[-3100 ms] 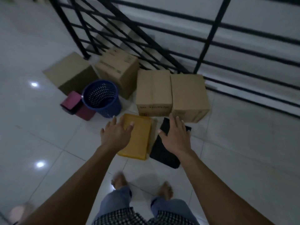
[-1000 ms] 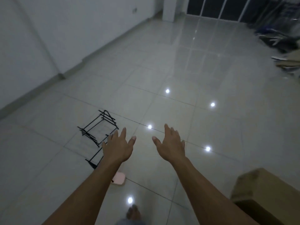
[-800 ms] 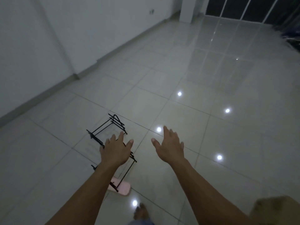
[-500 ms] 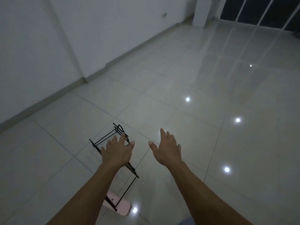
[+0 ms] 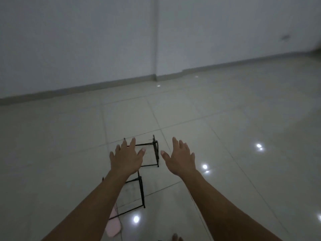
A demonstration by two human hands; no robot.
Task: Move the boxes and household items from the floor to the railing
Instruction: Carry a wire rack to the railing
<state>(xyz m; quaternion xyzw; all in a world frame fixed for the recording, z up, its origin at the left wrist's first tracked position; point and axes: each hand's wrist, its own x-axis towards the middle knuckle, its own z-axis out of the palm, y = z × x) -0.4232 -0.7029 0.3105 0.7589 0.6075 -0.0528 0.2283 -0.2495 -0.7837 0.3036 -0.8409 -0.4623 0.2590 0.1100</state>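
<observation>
Wire rack (image 5: 157, 154) partly hidden behind left hand (image 5: 126, 160) and forearm (image 5: 97, 197), pink thing (image 5: 112, 230) half covered by that forearm, toes (image 5: 175, 237) cut off at near edge, dark mark (image 5: 284, 37) on far right wall (image 5: 225, 32) too blurred to identify

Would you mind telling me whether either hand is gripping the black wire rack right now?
No, the left hand and right hand both show straight, spread fingers, and the black wire rack lies on the tiled floor.
</observation>
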